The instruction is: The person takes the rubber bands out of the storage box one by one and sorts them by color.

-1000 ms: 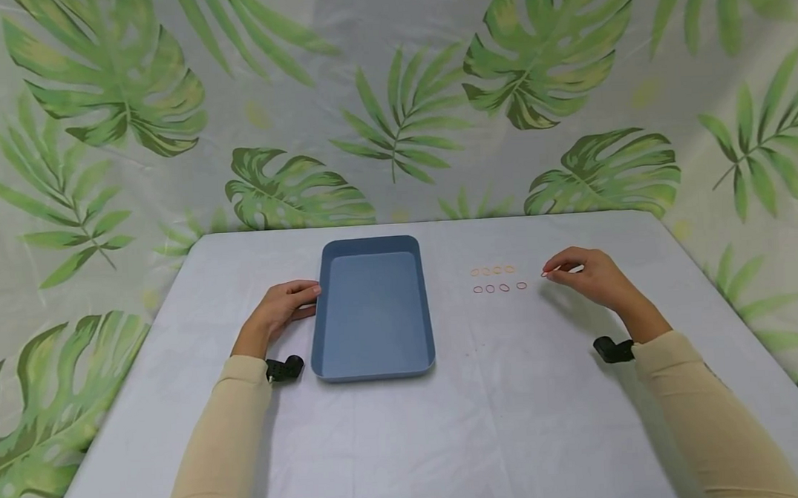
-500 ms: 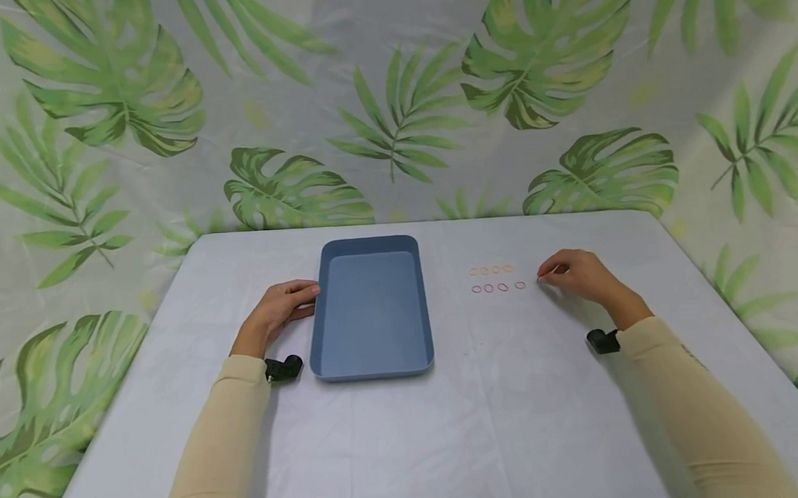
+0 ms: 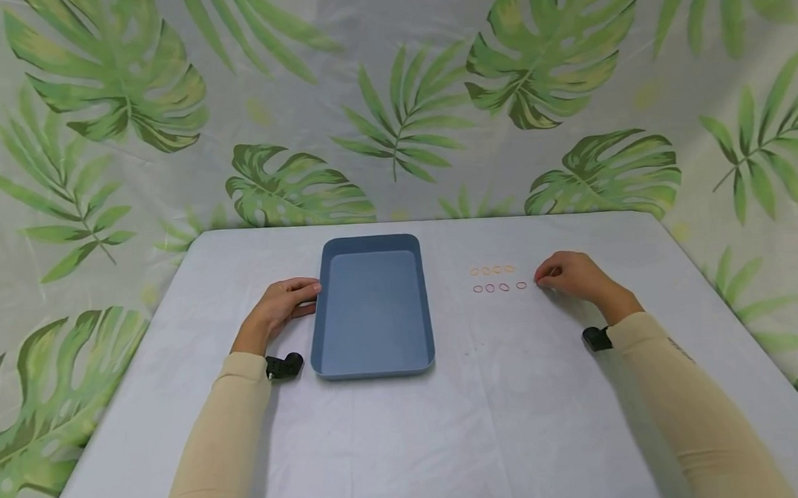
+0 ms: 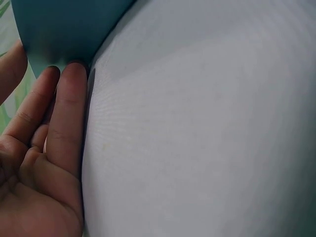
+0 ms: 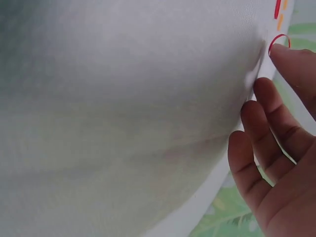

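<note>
**Hands at the tray and the rubber bands**

We see the left hand [image 3: 282,306] resting on the tabletop [image 3: 513,422] with relaxed fingers [image 4: 66,113] laid straight against the left wall of the blue tray [image 3: 372,306]; it grips nothing. The tray sits left of centre, its long side running away from us. To its right lie small rubber bands in two short rows: a paler orange row [image 3: 492,270] farther back and a red row [image 3: 499,287] nearer. The right hand [image 3: 572,275] rests just beside the right end of the red row, fingers loosely curled, a fingertip [image 5: 286,57] touching the last red band [image 5: 277,42]; we cannot tell whether it pinches it. Behind hangs a leaf-print cloth [image 3: 392,101]. We read no labels or writing anywhere
</note>
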`<action>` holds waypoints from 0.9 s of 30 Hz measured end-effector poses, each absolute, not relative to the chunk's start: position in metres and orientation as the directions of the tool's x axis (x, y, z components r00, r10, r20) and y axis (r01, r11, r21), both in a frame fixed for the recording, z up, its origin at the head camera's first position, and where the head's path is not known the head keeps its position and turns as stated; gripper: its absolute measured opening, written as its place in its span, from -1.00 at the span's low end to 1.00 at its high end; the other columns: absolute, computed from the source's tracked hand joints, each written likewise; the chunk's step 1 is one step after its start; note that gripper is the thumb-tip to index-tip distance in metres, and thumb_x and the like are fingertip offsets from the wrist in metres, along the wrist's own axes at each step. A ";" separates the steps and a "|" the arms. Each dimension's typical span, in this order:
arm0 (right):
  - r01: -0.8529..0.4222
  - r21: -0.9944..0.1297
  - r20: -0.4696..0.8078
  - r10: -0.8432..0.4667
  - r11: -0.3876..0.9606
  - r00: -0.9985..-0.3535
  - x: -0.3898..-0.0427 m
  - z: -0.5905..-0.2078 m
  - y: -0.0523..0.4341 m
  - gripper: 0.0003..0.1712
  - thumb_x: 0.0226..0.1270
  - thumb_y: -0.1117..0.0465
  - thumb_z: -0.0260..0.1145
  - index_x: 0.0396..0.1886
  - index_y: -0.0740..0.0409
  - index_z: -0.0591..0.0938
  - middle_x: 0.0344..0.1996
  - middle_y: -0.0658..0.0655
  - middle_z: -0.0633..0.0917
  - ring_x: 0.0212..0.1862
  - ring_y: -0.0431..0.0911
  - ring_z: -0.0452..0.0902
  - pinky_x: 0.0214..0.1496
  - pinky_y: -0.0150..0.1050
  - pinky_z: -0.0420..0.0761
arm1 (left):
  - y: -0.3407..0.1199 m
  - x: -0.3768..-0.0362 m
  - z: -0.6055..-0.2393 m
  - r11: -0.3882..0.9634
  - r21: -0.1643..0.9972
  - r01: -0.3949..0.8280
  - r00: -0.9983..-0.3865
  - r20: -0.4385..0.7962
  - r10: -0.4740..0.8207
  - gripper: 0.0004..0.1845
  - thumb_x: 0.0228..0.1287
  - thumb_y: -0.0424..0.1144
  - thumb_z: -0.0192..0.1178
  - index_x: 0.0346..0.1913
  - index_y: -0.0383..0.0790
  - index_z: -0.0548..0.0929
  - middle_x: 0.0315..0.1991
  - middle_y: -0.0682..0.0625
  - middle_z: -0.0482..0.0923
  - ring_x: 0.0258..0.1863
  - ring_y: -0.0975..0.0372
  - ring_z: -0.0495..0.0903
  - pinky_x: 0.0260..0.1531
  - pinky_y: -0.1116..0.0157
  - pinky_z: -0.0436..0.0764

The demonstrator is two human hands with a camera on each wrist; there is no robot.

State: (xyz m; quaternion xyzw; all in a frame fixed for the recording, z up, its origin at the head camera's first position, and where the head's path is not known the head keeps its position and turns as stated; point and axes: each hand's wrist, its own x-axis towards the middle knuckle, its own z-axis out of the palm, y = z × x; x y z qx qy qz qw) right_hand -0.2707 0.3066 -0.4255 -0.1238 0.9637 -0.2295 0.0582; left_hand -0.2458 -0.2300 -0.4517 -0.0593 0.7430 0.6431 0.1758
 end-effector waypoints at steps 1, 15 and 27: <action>-0.213 -0.449 -0.058 -0.266 0.868 -0.962 -0.271 -0.426 0.306 -0.86 0.30 0.28 0.34 -0.23 0.20 0.78 -0.21 0.24 0.71 -0.22 -0.01 0.52 -0.22 -0.28 0.52 | -0.230 -0.246 -0.451 0.167 0.934 -0.315 -0.931 -0.338 0.138 -0.40 0.44 -0.12 0.20 0.42 -0.34 0.38 0.40 -0.25 0.34 -0.08 0.45 0.61 0.05 0.43 0.70; -0.219 -0.414 -0.067 -0.270 0.883 -0.961 -0.272 -0.430 0.309 -0.85 0.30 0.26 0.33 -0.23 0.19 0.79 -0.17 0.24 0.69 -0.18 0.01 0.52 -0.21 -0.27 0.50 | -0.226 -0.249 -0.450 0.189 0.923 -0.336 -0.925 -0.361 0.119 -0.41 0.42 -0.11 0.22 0.40 -0.30 0.41 0.39 -0.23 0.37 -0.03 0.40 0.61 0.08 0.40 0.70; -0.228 -0.462 -0.050 -0.282 0.857 -0.958 -0.258 -0.418 0.308 -0.66 0.39 0.15 0.31 0.06 0.23 0.69 0.05 0.33 0.65 -0.01 0.16 0.58 -0.06 -0.04 0.63 | -0.228 -0.246 -0.452 0.175 0.927 -0.331 -0.928 -0.354 0.120 -0.43 0.45 -0.13 0.18 0.41 -0.32 0.40 0.39 -0.24 0.36 -0.08 0.44 0.62 0.05 0.43 0.70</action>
